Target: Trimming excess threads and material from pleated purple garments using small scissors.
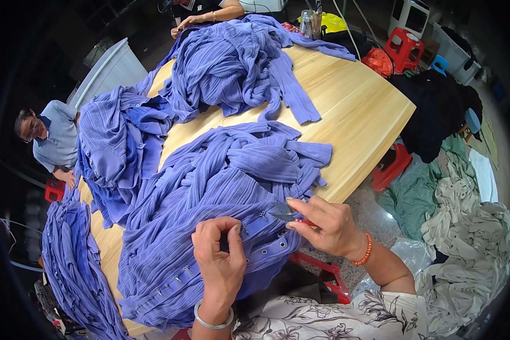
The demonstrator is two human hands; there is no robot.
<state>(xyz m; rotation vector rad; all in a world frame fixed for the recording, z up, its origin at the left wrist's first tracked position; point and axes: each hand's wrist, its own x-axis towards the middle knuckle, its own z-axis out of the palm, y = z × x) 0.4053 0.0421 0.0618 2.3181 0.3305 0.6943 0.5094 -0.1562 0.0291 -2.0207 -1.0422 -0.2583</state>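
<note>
My right hand (333, 228) grips a pair of thread snips (283, 212) with grey blades and a red handle, the blades pointing left. Beneath them lies a ribbed purple-blue knit garment (209, 184) with metal eyelets and small fastenings along its plackets, bunched near the table's front edge. Over the same garment my left hand (220, 249) is closed, thumb and fingertips pinched together. Whatever may be between those fingers is too small or hidden to make out. The snips' blades are beside a fastening on the placket, and I cannot tell whether they touch it.
A wooden table (351, 122) bears more purple garments in a far heap (226, 68), a left pile (105, 141) and a draped stack (68, 249). Two other people sit at the far and left sides. Grey fabric (464, 260) and red stools (405, 50) stand to the right.
</note>
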